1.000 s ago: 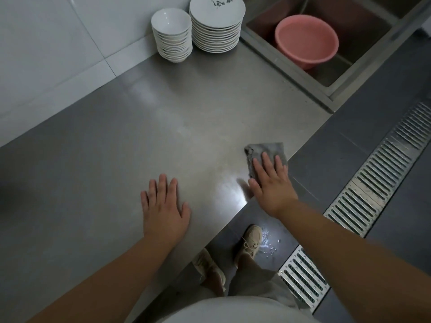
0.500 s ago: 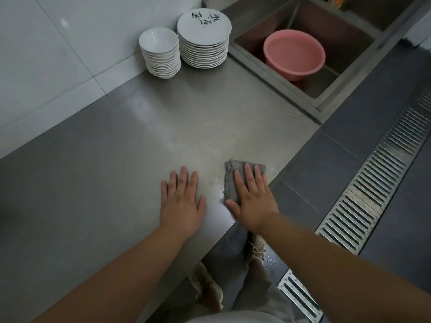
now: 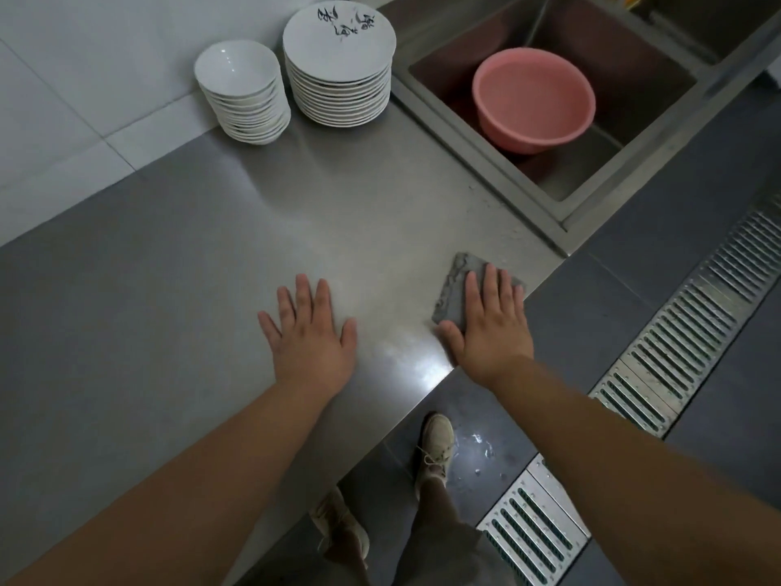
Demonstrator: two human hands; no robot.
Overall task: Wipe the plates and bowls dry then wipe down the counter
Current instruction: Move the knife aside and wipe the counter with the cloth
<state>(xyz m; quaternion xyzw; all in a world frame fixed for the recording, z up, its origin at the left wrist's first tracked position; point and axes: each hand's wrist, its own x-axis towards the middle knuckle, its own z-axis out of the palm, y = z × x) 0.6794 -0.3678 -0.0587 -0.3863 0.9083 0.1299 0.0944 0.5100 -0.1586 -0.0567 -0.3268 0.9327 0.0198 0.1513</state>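
My right hand [image 3: 490, 327] presses flat, fingers straight, on a folded grey cloth [image 3: 454, 289] at the front edge of the steel counter [image 3: 177, 264]. My left hand [image 3: 310, 334] lies flat on the counter to the left of the cloth, holding nothing. At the back against the wall stand a stack of white bowls [image 3: 243, 93] and, to its right, a stack of white plates [image 3: 340, 63] with black markings on the top plate.
A steel sink [image 3: 566, 196] lies right of the plates with a pink basin [image 3: 532, 99] inside. White tiled wall [image 3: 84, 78] runs behind the counter. Below are dark floor tiles, a metal drain grate [image 3: 676, 340] and my shoes.
My right hand slid the cloth left along the front edge, then back right and slightly away from me. My left hand stayed flat on the counter.
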